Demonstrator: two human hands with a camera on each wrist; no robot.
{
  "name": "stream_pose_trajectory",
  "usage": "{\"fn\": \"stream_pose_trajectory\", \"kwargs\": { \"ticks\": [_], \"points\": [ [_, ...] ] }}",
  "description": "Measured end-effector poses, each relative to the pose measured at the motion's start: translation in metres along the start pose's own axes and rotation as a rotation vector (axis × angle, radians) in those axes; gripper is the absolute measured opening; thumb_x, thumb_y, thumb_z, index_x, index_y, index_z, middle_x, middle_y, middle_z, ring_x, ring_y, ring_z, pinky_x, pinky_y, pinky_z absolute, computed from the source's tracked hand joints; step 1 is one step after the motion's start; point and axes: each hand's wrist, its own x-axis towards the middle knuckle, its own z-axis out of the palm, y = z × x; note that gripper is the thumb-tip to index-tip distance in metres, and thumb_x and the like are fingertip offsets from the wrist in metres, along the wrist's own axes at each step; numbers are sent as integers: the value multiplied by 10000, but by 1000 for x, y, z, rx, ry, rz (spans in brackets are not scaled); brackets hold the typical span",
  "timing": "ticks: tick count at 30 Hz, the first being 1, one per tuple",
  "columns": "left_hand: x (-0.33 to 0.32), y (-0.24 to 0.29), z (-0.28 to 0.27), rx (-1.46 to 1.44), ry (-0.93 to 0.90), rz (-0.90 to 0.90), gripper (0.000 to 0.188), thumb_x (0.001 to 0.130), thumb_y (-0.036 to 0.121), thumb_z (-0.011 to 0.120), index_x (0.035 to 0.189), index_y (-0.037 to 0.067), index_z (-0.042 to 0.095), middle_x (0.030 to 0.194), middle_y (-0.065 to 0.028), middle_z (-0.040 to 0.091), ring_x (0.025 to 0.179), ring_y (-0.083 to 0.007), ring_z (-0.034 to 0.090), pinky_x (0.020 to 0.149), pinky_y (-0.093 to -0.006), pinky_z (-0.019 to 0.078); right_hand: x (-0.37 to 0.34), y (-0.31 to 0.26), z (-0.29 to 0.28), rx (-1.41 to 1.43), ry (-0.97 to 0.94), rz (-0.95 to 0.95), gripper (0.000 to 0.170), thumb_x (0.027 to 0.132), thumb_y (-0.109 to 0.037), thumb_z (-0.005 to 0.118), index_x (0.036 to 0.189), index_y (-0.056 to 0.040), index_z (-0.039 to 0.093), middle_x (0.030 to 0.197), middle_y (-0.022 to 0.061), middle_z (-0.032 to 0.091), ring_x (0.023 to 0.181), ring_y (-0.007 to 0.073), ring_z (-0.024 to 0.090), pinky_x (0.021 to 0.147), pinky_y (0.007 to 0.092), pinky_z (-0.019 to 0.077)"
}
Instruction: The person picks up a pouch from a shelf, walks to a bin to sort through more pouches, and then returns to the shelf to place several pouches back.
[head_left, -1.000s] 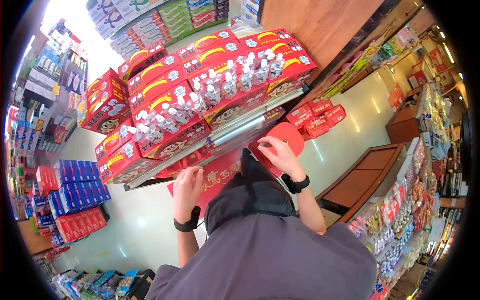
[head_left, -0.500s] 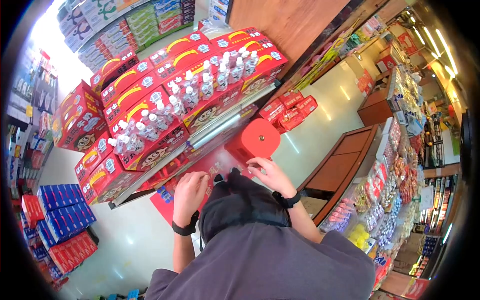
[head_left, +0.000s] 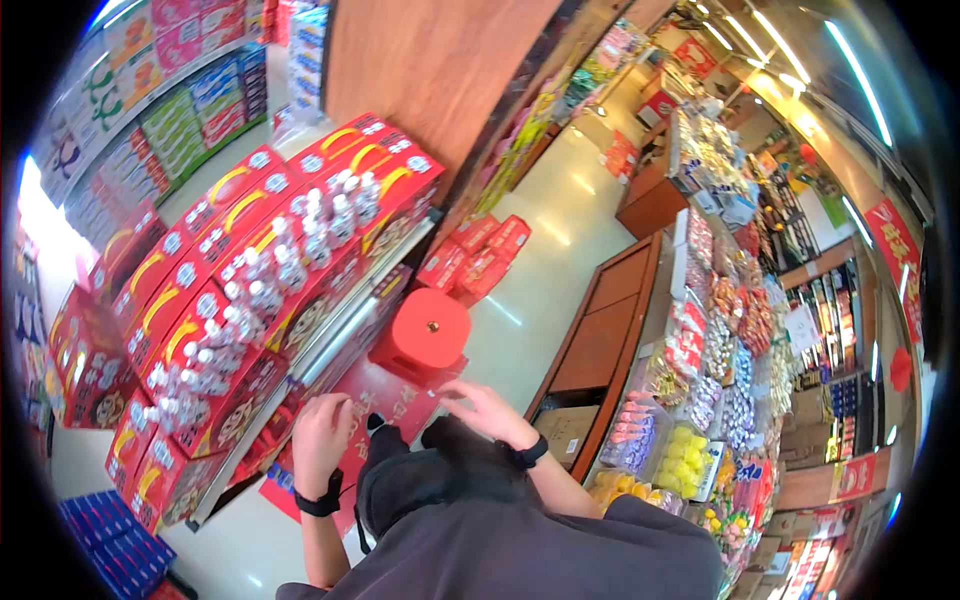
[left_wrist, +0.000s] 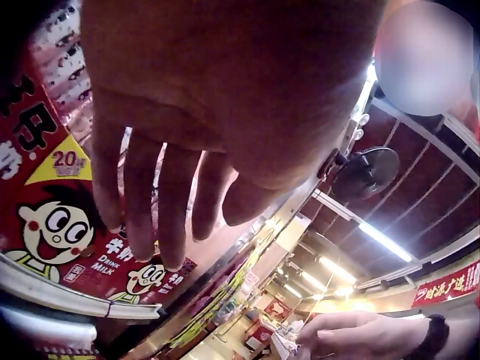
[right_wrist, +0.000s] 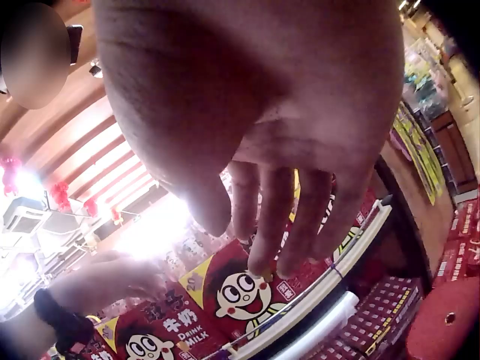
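Held out in front of the body, my left hand (head_left: 322, 435) is empty, its fingers loosely bent. In the left wrist view its fingers (left_wrist: 150, 202) hang down in front of the milk cartons. My right hand (head_left: 490, 412) is also empty, with relaxed fingers, just below the red stool (head_left: 432, 330) in the head view. Nearest to the left hand is the shelf edge (head_left: 300, 375), under a stack of red milk gift boxes (head_left: 190, 270). Small clear bottles with white caps (head_left: 265, 295) stand in rows on the boxes.
A brown wooden counter (head_left: 605, 320) runs along the right, beside bins of wrapped sweets (head_left: 690, 460). More red boxes (head_left: 480, 255) sit on the floor past the stool. Blue boxes (head_left: 115, 540) are stacked at lower left. A wooden panel (head_left: 420, 90) stands behind the display.
The head view has turned right, so the milk display has shifted left and more of the sweets counter shows. Both hands stay empty, raised before the body.
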Motion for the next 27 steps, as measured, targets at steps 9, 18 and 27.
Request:
{"fn": "stream_pose_trajectory", "kwargs": {
  "ticks": [9, 18, 27],
  "points": [
    [30, 53, 35, 35, -140, 102, 129, 946, 118, 705, 1008, 5, 706, 957, -184, 723, 936, -388, 686, 827, -455, 545, -23, 22, -30, 12, 99, 20, 267, 1057, -216, 625, 1262, -47, 651, 1189, 173, 720, 1123, 360, 682, 972, 416, 537],
    [25, 96, 92, 60, -208, 150, 134, 959, 125, 697, 1027, 11, 713, 969, -180, 728, 934, -382, 692, 833, -456, 548, -35, 57, -59, 158, 151, -69, 278, 1052, -218, 643, 1261, -34, 648, 1193, 154, 708, 1086, 295, 706, 956, 389, 557],
    [41, 161, 169, 72, -369, 238, 149, 970, 145, 691, 1039, 15, 717, 979, -184, 728, 943, -386, 694, 840, -458, 550, -67, 93, -100, 56, 201, -151, 292, 1065, -250, 619, 1292, -70, 650, 1222, 157, 700, 1152, 314, 684, 976, 406, 555]
  ]
}}
